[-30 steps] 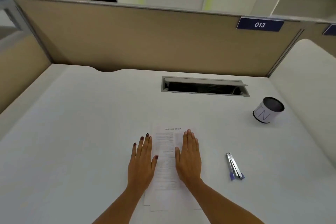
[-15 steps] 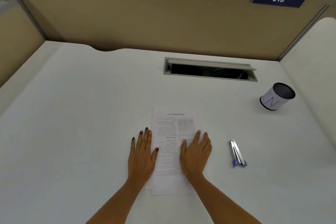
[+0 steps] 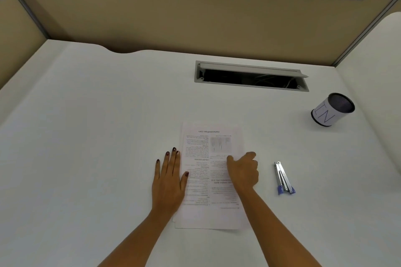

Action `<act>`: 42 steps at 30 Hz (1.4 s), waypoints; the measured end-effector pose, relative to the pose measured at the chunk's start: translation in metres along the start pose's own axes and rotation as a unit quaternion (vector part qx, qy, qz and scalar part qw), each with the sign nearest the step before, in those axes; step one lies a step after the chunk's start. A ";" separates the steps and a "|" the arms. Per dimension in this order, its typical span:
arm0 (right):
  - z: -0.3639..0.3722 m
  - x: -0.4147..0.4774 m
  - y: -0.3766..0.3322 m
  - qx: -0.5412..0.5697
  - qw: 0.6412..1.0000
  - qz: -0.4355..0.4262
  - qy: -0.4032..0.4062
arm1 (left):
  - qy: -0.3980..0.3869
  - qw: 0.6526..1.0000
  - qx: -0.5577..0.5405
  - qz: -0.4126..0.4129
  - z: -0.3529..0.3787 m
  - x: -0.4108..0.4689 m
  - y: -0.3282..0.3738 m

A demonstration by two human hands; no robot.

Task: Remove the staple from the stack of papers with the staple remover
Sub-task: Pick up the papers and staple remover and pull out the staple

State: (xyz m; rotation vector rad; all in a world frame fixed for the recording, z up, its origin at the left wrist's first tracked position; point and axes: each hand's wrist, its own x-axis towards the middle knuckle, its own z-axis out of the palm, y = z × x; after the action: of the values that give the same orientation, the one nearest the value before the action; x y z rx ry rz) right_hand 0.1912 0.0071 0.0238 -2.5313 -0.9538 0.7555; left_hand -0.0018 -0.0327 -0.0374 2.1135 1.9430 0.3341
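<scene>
The papers [image 3: 211, 175] lay flat on the white table [image 3: 97, 136], near its middle, with the print upside down to the viewer. The left hand [image 3: 170, 182] lay palm down at the papers' left edge, its fingers [image 3: 173, 158] straight and close together, the thumb resting on the sheet. The right hand [image 3: 244, 171] sat on the right half of the papers, its fingers curled into a loose fist and holding nothing that could be seen. The staple itself was too small to make out. The staple remover [image 3: 283, 179] lay untouched on the table just right of the right hand, apart from the papers. A cup [image 3: 332, 109] stood far right, and a cable slot [image 3: 251, 76] lay open beyond the papers.
</scene>
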 end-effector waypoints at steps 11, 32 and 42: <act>-0.009 -0.002 0.018 0.209 0.973 -0.093 -0.029 | 0.013 0.997 -0.075 -0.012 -0.005 0.001 0.002; -0.039 -0.012 0.007 0.340 0.937 -0.083 0.006 | 0.133 0.857 -0.491 -0.078 -0.092 0.049 0.051; -0.069 -0.030 -0.034 0.496 0.791 -0.063 -0.354 | 0.213 0.926 -0.225 0.216 -0.093 0.029 0.048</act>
State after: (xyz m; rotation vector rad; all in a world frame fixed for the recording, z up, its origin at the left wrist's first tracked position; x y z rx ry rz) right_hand 0.1950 0.0033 0.1060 -1.2385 -0.6080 1.6655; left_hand 0.0147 -0.0050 0.0664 2.2387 1.3560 1.2860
